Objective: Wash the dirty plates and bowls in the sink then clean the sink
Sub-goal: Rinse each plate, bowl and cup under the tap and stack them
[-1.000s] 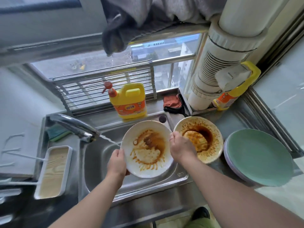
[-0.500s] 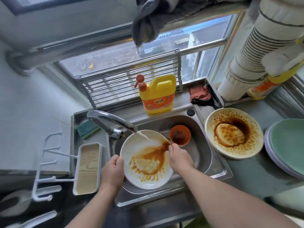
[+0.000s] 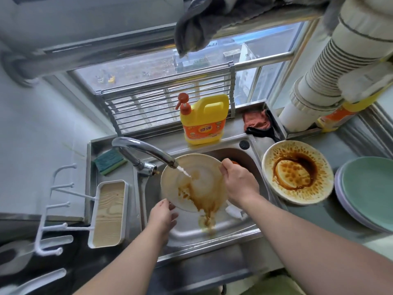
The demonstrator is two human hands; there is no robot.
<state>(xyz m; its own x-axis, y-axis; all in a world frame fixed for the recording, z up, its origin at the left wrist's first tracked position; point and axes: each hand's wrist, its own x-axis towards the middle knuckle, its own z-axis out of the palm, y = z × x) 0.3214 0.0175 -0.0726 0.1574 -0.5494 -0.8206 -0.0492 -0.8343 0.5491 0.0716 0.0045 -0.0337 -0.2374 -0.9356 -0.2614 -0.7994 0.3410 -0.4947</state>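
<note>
A round white ceramic plate smeared with brown sauce [image 3: 192,184] is held tilted over the stainless steel sink basin [image 3: 253,165], directly under the spout of the curved chrome faucet [image 3: 146,151]. The stream lands on the upper face of the plate; the tilt appears chosen so that loosened sauce drains off the lower edge — a brown trail is seen running from the rim onto the basin floor.

The plate is gripped at two opposite points, presumably to steady it against the flow. The left hand [image 3: 162,218] holds the lower-left rim, thumb over the edge and fingers curled beneath. The right hand [image 3: 238,184] holds the upper-right rim, fingers curled round the edge; the exact lie of its fingertips cannot be told.

A second round white plate pooled with dark brown sauce [image 3: 297,172] rests flat on the counter just right of the sink, unwashed — likely staged as next in line. Further right, a stack of pale green round plates [image 3: 370,190] is noted. A small orange object behind the right hand is mostly hidden.

Judgement: rinse stage, early in the task; no soap or scrubbing yet evident.

Surface and room: a steel counter [image 3: 319,226] below a window. A yellow detergent jug with an orange pump [image 3: 204,120] stands behind the basin within reach, a green and yellow sponge [image 3: 109,161] lies left of the faucet, and an orange cloth [image 3: 256,122] sits in the back corner. A white-rimmed wooden tray [image 3: 109,213] lies at the left; a ribbed white duct [image 3: 331,64] rises at the right.
</note>
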